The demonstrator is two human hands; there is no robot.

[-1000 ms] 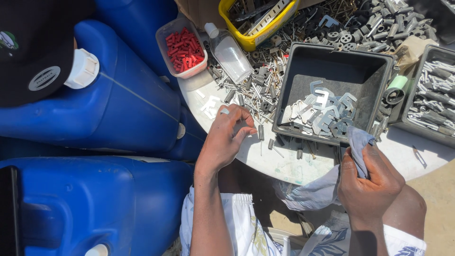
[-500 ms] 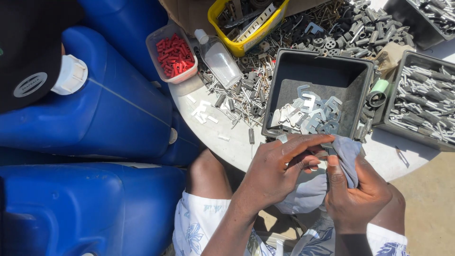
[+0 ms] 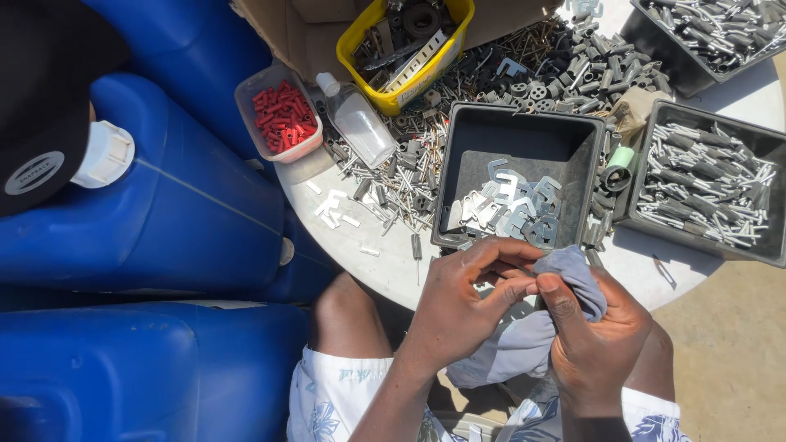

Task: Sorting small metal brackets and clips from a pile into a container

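My left hand (image 3: 463,303) and my right hand (image 3: 594,331) meet just below the table's front edge. Between them is a grey cloth (image 3: 524,340), bunched in my right hand and hanging down over my lap. My left fingertips pinch at the cloth's top, where a small part may be wrapped; I cannot see it. Right above my hands sits a black square tray (image 3: 524,139) holding several flat silver metal pieces (image 3: 512,205).
The round white table (image 3: 385,254) carries loose metal pins and screws, a clear squeeze bottle (image 3: 356,123), a tub of red pieces (image 3: 278,115), a yellow tub (image 3: 405,41) and two black trays of metal rods (image 3: 704,184). Blue jerrycans (image 3: 164,213) crowd the left.
My left hand left the loose parts on the table and came right to the cloth. Both hands now work together at the cloth below the black tray.
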